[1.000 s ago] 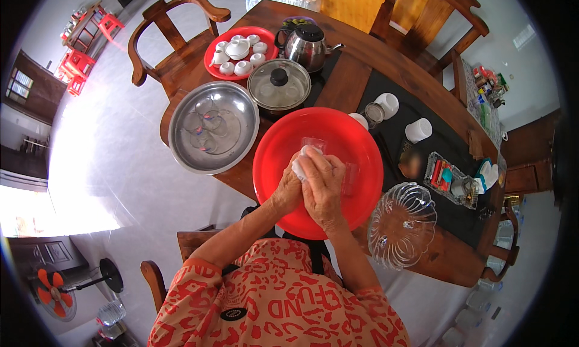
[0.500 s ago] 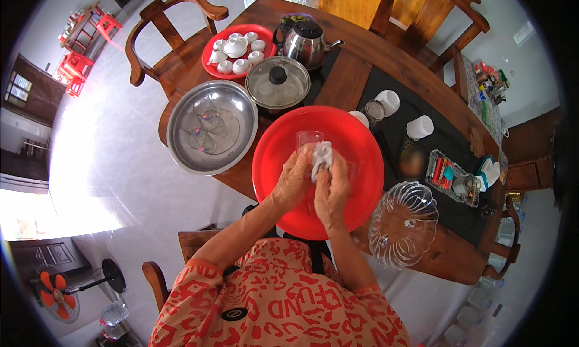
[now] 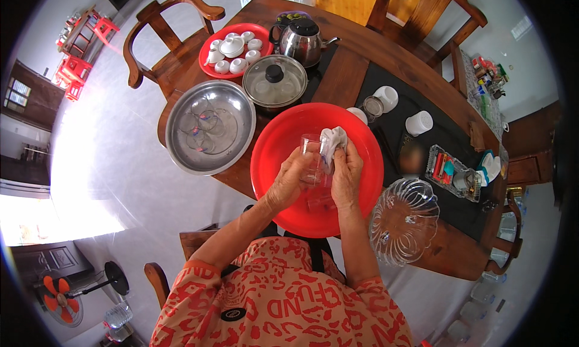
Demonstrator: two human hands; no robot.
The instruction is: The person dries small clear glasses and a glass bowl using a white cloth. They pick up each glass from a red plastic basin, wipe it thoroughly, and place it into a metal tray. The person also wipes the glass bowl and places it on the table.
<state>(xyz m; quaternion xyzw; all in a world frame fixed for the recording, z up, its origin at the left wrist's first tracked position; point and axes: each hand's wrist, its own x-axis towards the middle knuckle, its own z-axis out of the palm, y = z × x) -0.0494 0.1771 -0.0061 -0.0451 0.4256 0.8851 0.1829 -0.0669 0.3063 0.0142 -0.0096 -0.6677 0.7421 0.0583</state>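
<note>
Over a wide red basin (image 3: 274, 130), my left hand (image 3: 292, 179) is closed round a clear drinking glass (image 3: 310, 146). To its right, my right hand (image 3: 346, 173) grips a pale, crumpled cloth (image 3: 332, 143) at the glass's side. More clear glassware (image 3: 319, 203) lies in the basin below my hands, partly hidden and hard to make out. On the left stands a steel basin (image 3: 178, 143) with several clear glasses (image 3: 206, 119) in it.
Behind the red basin are a lidded pot (image 3: 274, 89), a steel kettle (image 3: 300, 47) and a red tray (image 3: 208, 45) of white teaware. A clear ribbed glass bowl (image 3: 403, 220) sits at the right near edge. White cups (image 3: 418, 124) and a glass tray (image 3: 451, 173) lie farther right.
My hands have moved apart. The cloth now sits higher and to the right, spread more beside the glass, and more of the glass shows in my left hand.
</note>
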